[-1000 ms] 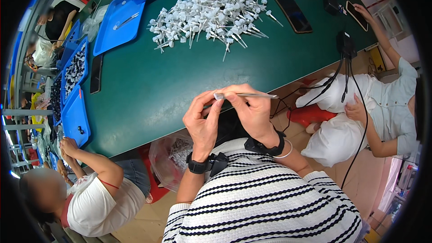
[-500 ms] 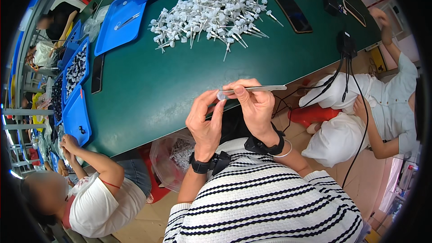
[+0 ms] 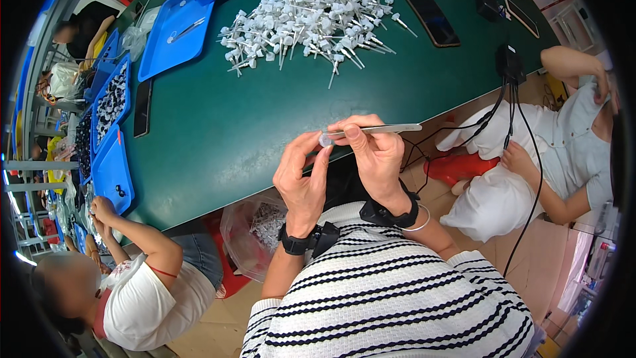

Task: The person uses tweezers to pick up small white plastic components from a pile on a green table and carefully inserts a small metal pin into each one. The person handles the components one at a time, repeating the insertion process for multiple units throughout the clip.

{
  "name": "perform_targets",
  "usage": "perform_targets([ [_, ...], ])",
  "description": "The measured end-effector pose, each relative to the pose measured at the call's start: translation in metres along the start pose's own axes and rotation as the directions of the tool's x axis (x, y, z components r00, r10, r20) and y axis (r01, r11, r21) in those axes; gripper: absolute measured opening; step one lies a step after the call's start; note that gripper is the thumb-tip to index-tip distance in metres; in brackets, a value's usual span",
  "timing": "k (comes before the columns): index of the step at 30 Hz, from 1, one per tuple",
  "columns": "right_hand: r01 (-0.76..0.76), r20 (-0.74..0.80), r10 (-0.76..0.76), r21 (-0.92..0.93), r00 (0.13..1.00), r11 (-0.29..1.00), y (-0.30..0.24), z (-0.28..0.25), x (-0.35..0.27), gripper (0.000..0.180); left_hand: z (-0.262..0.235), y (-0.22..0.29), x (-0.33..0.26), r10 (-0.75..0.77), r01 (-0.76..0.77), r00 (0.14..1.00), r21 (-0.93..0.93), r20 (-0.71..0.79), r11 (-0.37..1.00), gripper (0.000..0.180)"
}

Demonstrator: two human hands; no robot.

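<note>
Between thumb and fingers my left hand (image 3: 299,176) pinches a small, round, whitish translucent piece (image 3: 324,140). Closed on metal tweezers (image 3: 391,128), my right hand (image 3: 376,159) keeps their tips at that piece; the exact contact is too small to make out. Both hands are just above the near edge of the green table (image 3: 218,159). Farther back lies a large heap of white plastic parts with thin stems (image 3: 311,20).
A black phone (image 3: 431,20) lies right of the heap, another phone (image 3: 143,109) at the left. Blue trays (image 3: 159,53) line the left side. A clear plastic bin (image 3: 242,238) stands below the table edge. People sit on both sides; black cables (image 3: 513,109) hang at the right.
My hands, the tweezers and the small piece have hardly moved. At the right, the other person has drawn a raised arm in toward the body and shifted slightly.
</note>
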State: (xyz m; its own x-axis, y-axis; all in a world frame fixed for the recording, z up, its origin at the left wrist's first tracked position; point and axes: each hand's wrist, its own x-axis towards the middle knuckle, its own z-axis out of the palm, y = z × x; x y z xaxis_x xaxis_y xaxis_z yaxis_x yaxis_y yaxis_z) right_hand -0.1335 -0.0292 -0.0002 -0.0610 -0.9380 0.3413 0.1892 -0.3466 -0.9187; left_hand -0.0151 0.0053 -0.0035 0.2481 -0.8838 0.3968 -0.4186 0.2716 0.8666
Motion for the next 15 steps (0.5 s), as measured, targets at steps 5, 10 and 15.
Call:
perform_targets([
  [5,0.003,0.004,-0.002,-0.013,1.0,1.0,-0.0004,0.0002,0.0002,0.02,0.0002,-0.0008,-0.0006,0.0,0.0,1.0,-0.011,-0.001,1.0,0.02],
  [10,0.026,-0.002,-0.026,-0.04,1.0,0.999,-0.0005,-0.001,-0.0002,0.019,-0.0003,-0.0015,-0.0014,-0.029,0.029,1.0,-0.047,0.013,0.998,0.021],
  [15,0.072,0.004,-0.072,-0.094,0.997,0.993,0.0004,-0.002,-0.0015,0.016,-0.0003,-0.0027,-0.0032,-0.143,0.149,0.989,-0.184,0.049,0.971,0.02],
])
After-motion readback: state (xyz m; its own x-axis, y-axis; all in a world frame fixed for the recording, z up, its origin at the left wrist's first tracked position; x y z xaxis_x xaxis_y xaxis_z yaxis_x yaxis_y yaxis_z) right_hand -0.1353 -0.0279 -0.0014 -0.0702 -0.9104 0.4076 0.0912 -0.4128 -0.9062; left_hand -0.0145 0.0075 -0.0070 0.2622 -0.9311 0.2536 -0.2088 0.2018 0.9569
